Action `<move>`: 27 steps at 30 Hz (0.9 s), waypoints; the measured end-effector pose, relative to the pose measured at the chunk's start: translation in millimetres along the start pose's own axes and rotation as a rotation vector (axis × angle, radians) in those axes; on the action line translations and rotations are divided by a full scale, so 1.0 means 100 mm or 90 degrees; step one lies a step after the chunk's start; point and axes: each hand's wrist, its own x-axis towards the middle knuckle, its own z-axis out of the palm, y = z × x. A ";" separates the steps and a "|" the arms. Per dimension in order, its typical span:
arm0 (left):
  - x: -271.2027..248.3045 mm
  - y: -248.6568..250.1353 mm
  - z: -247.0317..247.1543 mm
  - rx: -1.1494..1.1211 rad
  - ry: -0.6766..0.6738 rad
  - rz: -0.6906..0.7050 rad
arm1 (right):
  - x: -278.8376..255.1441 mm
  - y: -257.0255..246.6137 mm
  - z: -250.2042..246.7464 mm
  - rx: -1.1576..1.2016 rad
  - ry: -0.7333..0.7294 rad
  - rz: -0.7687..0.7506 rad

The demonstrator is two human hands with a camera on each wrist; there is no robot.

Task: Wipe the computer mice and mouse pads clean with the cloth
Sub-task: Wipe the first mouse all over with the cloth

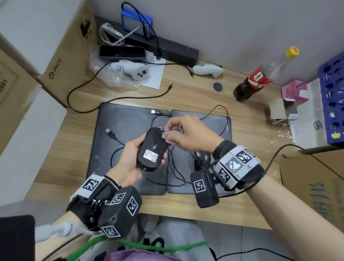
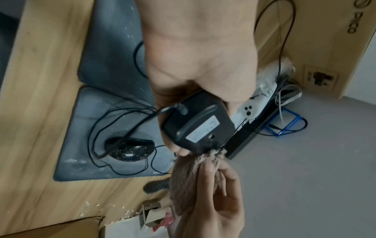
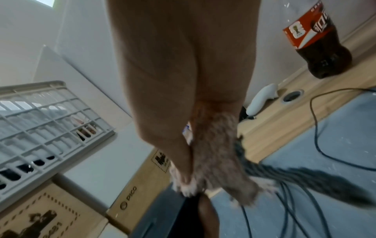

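Observation:
My left hand [image 1: 129, 162] grips a black wired mouse [image 1: 151, 149] upside down above the pads, its white label facing up; the left wrist view shows the same mouse [image 2: 200, 127] in my palm. My right hand [image 1: 189, 133] pinches a pinkish fluffy cloth [image 1: 172, 133] against the mouse's far end; the cloth [image 2: 195, 173] [image 3: 215, 153] is bunched in my fingers. A second black mouse [image 1: 202, 159] [image 2: 130, 150] lies on the right grey mouse pad [image 1: 216, 126], partly hidden by my right wrist. The left grey pad [image 1: 120, 121] lies beside it.
Mouse cables [image 1: 173, 170] tangle across the pads. A cola bottle [image 1: 258, 80] stands at the back right, by a blue crate [image 1: 339, 99] and small boxes [image 1: 283, 110]. White controllers [image 1: 136, 71], a phone [image 1: 122, 51] and a loose black cable [image 1: 113, 97] lie behind. Cardboard boxes [image 1: 67, 56] flank the desk.

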 end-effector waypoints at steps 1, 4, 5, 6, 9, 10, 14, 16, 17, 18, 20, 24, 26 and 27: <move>-0.02 0.00 -0.04 -0.025 -0.011 -0.007 | 0.00 -0.02 -0.02 -0.016 -0.010 0.005; -0.05 0.03 -0.06 -0.022 -0.041 -0.004 | 0.09 -0.13 -0.03 0.037 0.083 -0.001; -0.05 0.05 -0.03 0.005 -0.031 0.004 | 0.13 -0.19 0.01 0.059 0.110 -0.007; -0.05 0.06 0.00 0.027 -0.016 0.016 | 0.17 -0.26 0.07 0.068 0.123 -0.018; -0.03 0.09 0.04 0.053 0.006 0.041 | 0.22 -0.36 0.24 0.062 0.141 -0.048; -0.03 0.10 0.03 0.061 0.002 0.042 | 0.21 -0.35 0.25 0.063 0.141 -0.058; -0.03 0.18 -0.07 0.002 -0.024 0.072 | -0.02 -0.11 0.21 0.024 0.076 -0.053; -0.02 0.34 -0.09 -0.051 -0.067 0.095 | -0.16 0.05 0.27 0.002 0.049 -0.016; -0.02 0.43 -0.09 -0.061 -0.093 0.108 | -0.21 0.12 0.31 0.015 0.069 0.011; -0.02 0.52 -0.08 -0.069 -0.109 0.121 | -0.23 0.17 0.33 0.048 0.112 0.037; -0.01 0.61 -0.05 -0.084 -0.109 0.133 | -0.21 0.16 0.28 0.132 0.215 0.073; 0.01 0.50 -0.01 -0.078 -0.088 0.110 | -0.08 -0.09 0.07 0.172 0.293 0.006; 0.02 0.41 0.02 -0.060 -0.073 0.108 | 0.03 -0.21 0.03 0.155 0.307 -0.041; 0.04 0.38 0.04 -0.054 -0.066 0.113 | 0.09 -0.26 0.02 0.148 0.308 -0.052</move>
